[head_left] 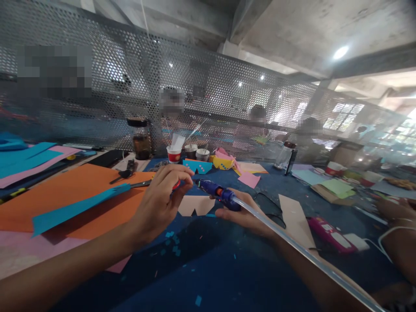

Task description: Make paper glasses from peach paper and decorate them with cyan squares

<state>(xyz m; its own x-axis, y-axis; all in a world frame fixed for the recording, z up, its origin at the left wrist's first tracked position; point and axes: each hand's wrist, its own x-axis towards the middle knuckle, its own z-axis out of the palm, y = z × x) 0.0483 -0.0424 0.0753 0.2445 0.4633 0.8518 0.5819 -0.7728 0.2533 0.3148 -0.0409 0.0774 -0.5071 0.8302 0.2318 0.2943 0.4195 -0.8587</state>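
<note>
My right hand (248, 216) is wrapped round a blue hot glue gun (211, 189). A long clear glue stick (292, 238) runs out of its back end toward the lower right. The nozzle points left at the pinched fingertips of my left hand (159, 203); whatever they hold is too small to make out. Below the nozzle lies a notched cream paper piece (196, 206). Scissors (141, 184), partly hidden behind my left hand, rest on orange paper (87, 186). A blue paper strip (84, 203) lies beside them. Small blue paper bits (175, 249) are scattered on the blue tabletop (211, 268).
Behind stand a folded blue paper piece (197, 167), a yellow one (223, 163), paper cups (173, 154) and a lidded jar (141, 141). A cable (269, 208), cream strip (294, 216) and pink device (331, 235) lie right, near another person's arm (398, 216). Perforated metal screens (211, 86) rise behind.
</note>
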